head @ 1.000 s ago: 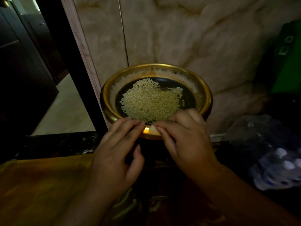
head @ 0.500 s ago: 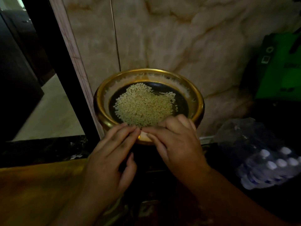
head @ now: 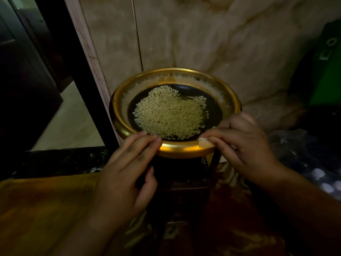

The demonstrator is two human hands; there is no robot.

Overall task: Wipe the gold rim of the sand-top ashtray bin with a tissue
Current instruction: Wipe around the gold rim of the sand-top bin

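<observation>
My left hand (head: 127, 174) sits nearest me, fingers (head: 147, 143) laid close together and flat on the near edge of the gold rim (head: 180, 151), with the thumb hanging loose below against the dark body of the ashtray bin (head: 182, 174). It has hold of nothing; it only presses on the metal. To the right of those fingers, with a bare bright stretch of rim between, my right hand (head: 245, 150) is curled in a pinch, thumb and forefinger closed on a small folded tissue (head: 205, 144) (only a pale corner of it shows past my fingertips). The tissue touches the top of the rim at the near right of the bowl.

Just beyond my fingertips lies the dark tray inside the rim, with a heap of pale sand grains (head: 169, 113) gathered toward its left and middle, and dark bare patches toward the right and back. The inner slope of the rim carries a whitish film around the far side.

Below and left of my left hand a yellow-brown cloth (head: 46, 209) spreads out. Right of my right hand, a plastic-wrapped pack of bottles (head: 317, 172) lies in shadow. Behind the bin stands a marble wall (head: 212, 37), with something green (head: 330, 71) at the far right.
</observation>
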